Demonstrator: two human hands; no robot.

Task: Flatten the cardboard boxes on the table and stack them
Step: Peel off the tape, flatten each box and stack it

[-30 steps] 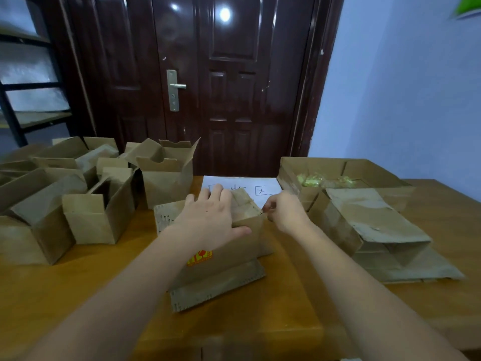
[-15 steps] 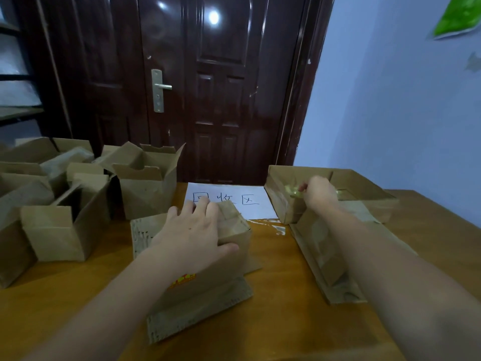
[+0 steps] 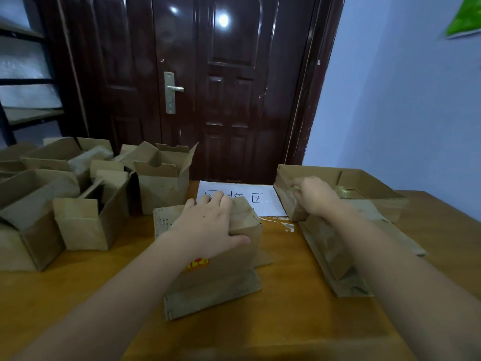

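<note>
Cardboard box (image 3: 234, 254) under left hand (image 3: 205, 227), upright boxes (image 3: 86, 204) beside

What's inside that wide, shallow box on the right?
The shallow box holds crumpled yellowish tape near its middle, plus bare cardboard floor. The right hand at its near rim hides that corner, and the near wall hides the floor behind it.

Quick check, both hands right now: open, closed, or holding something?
Left hand: open, flat on top of the small cardboard box, thumb on its front face.
Right hand: at the large open box; its grip cannot be told.
</note>
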